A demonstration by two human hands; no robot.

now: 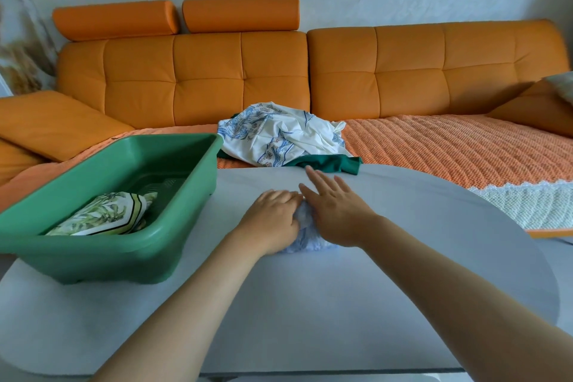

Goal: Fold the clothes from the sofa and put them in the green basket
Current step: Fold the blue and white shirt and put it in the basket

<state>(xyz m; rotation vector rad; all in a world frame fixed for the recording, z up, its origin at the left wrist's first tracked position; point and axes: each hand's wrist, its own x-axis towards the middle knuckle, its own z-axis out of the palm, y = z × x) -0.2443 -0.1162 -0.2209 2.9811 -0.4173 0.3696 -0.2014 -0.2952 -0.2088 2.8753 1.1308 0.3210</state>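
Centre frame: left hand (pixel 273 222) grips pale blue garment (pixel 310 241), fingers curled. Right hand (pixel 336 212) presses it flat, fingers straight. Left of frame, green basket (pixel 93 256) holds folded leaf-print cloth (pixel 102 216).

On the white table (pixel 418 257), near its far edge, the left hand (pixel 273 220) grips a pale blue cloth (pixel 310 239) with curled fingers, and the right hand (pixel 335 214) lies flat on it. At the left edge stands the green basket (pixel 108 257), holding a folded leaf-print cloth (pixel 105 214).
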